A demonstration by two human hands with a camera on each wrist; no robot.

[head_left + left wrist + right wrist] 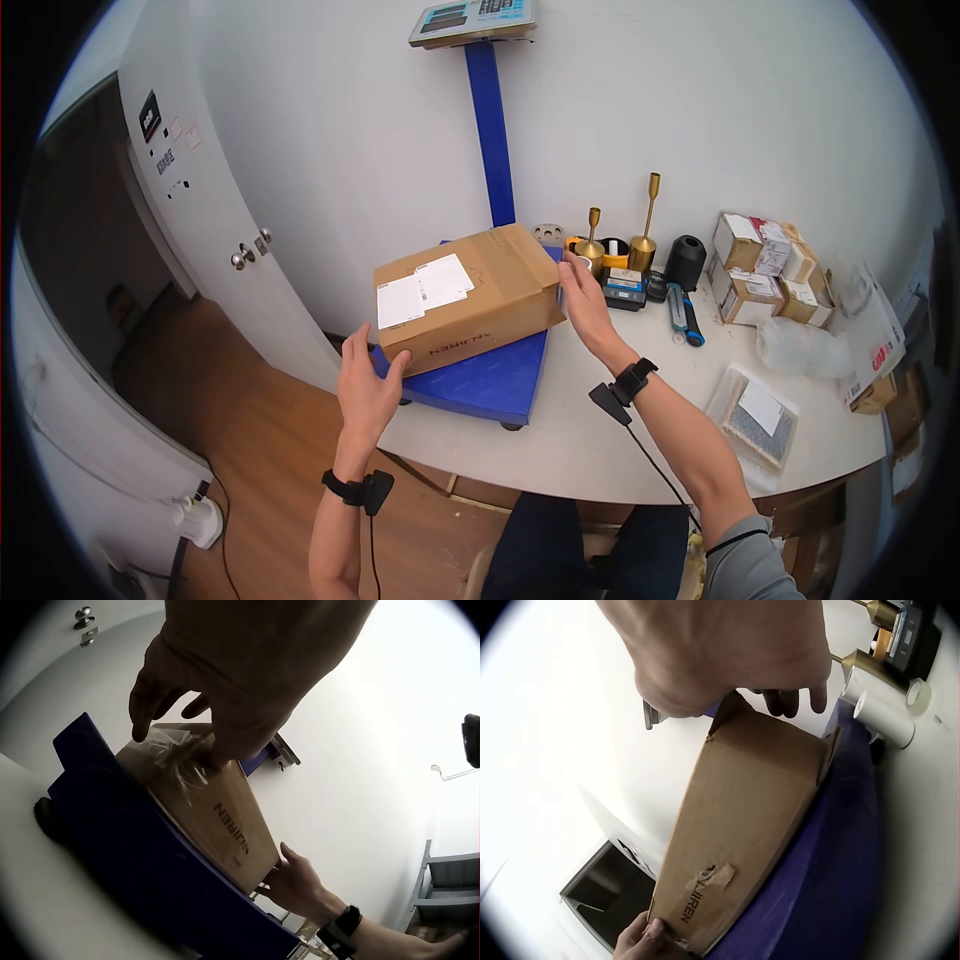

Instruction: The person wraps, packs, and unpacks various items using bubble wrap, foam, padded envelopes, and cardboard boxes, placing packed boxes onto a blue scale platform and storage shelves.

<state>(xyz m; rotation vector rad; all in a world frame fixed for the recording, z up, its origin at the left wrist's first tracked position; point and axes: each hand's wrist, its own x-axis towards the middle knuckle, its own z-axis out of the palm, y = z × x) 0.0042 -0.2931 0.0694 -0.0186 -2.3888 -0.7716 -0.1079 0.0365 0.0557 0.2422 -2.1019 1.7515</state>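
Two hands flank one box, one at each end. The left hand is unclenched at the left end, fingers loosely spread, thumb at the front corner. The right hand is unclenched too, its fingers extended at the other end; how firmly either presses, I cannot tell. Each wrist carries one black strap.

The box lies on the one blue platform of a scale, lettering on its front face and overlapping white labels on top; their exact count is unclear. At the right end, cardboard flaps stick out. Behind the box rise one blue post and one display.

To the right, on one white table, stand two brass candlesticks and one black cylinder, with one knife near it. The right wrist view shows two white rolls and one tape roll just beside the platform. Farther right are at least five small boxes, stacked, and one wrapped packet. On the far left, one door stands ajar.
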